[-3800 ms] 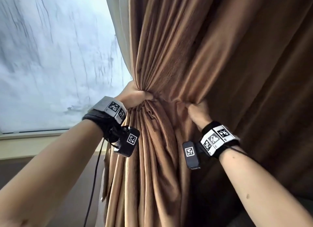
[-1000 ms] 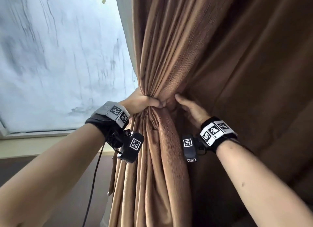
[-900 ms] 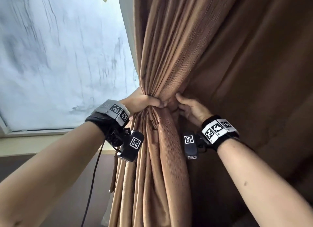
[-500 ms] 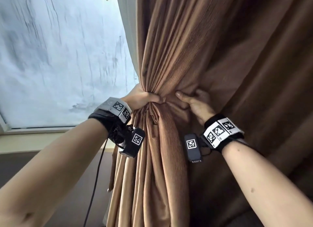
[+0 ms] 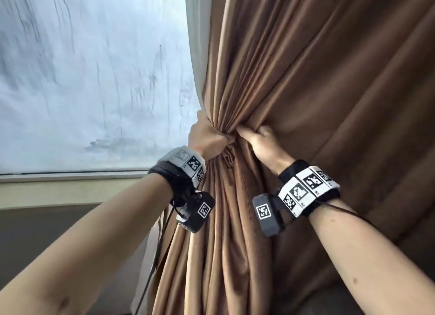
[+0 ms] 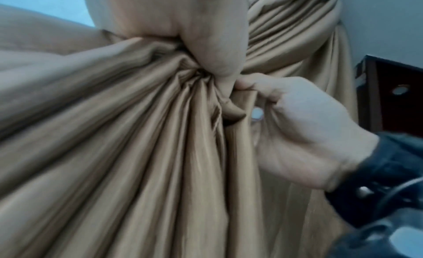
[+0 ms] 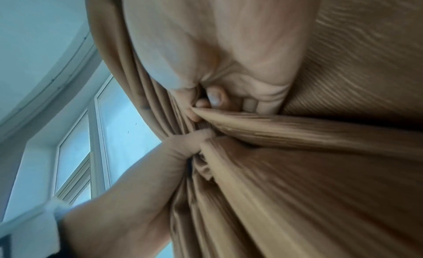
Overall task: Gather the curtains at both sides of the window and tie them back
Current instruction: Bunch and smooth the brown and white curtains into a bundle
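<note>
The brown curtain [image 5: 306,79] hangs to the right of the window, pulled into a tight bunch at mid-height. My left hand [image 5: 207,138] grips this bunch from the window side, its fingers wrapped behind the cloth. Touching it on the right, my right hand [image 5: 261,140] curls its fingers into further folds. In the left wrist view the curtain [image 6: 114,153] fans out below my left hand [image 6: 194,45], and my right hand [image 6: 297,126] pinches a fold beside it. The right wrist view shows my right hand's thumb [image 7: 215,97] pressed into the curtain [image 7: 320,189], just above my left hand [image 7: 183,148].
The streaked window pane [image 5: 94,79] fills the left, with a pale sill [image 5: 70,190] below it. A white lining edge [image 5: 197,56] runs along the curtain's left side. Dark wooden furniture [image 6: 393,92] stands against the wall beyond the curtain. A small white round knob [image 6: 257,113] shows behind the folds.
My right hand, earlier laid on the fabric with the thumb stretched out, has curled its fingers round more folds next to the bunch. My left hand has kept its grip.
</note>
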Available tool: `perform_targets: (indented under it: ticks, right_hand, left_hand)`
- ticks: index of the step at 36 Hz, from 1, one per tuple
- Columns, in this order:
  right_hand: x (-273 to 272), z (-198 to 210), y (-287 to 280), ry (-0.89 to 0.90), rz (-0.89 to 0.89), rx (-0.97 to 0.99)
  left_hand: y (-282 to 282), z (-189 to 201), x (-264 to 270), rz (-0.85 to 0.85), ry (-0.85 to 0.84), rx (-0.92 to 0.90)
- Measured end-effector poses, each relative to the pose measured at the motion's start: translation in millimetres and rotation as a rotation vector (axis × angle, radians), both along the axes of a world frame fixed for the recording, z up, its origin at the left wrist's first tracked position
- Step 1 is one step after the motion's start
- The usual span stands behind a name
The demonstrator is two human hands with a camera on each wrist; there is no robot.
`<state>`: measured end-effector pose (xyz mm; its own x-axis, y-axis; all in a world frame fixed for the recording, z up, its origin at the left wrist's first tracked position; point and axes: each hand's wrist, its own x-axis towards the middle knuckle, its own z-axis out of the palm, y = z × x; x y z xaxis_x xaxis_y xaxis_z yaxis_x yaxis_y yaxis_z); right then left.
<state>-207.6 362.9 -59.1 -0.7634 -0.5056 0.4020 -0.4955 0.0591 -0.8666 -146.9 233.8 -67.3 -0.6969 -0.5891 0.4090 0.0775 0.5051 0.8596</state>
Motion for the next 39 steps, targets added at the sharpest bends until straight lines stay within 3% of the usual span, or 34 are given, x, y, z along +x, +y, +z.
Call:
perform_targets:
  ticks: [6,8,15,19,24,27,32,36,39]
  right_hand:
    - [5.0,8.8,2.9,-0.2,0.244,0.091]
    - [6.9,12.7,1.0,-0.179,0.261,0.124]
    - [14.2,15.4,-3.8,-0.119,0.352,0.136]
    - [13.6,8.7,-2.1,-0.21,0.371,0.052]
    - [11.4,8.0,-9.6,-0.142,0.187,0.141]
    - [8.7,1.4,-16.3,-0.046,0.037,0.066]
    - [-16.9,-32.0,3.9,0.049,-0.52,-0.111]
    - [-24.1,-43.6,37.7,-0.146,-0.845,-0.071]
    - [-31.0,-46.3,50.7,-0.244,-0.905,-0.028]
  left_hand:
    - [-2.0,0.5,1.3,-0.219,-0.053,0.078]
    - [-4.1,3.7,3.6,-0.245,-0.124,0.048]
    - [-5.8,-0.8,4.9,-0.062,-0.125,0.014]
    - [-17.1,-5.9,-7.9,-0.017,-0.147,0.028]
    - [-15.4,2.4,-5.0,0.026,-0.21,0.028]
    - [-16.0,5.0,-6.7,0.03,-0.215,0.021]
    - [-24.4,7.2,-2.2,0.054,-0.18,0.032]
    - [-35.1,10.3,4.0,0.015,-0.145,0.013]
    - [-35.4,13.4,9.7,-0.013,-0.138,0.008]
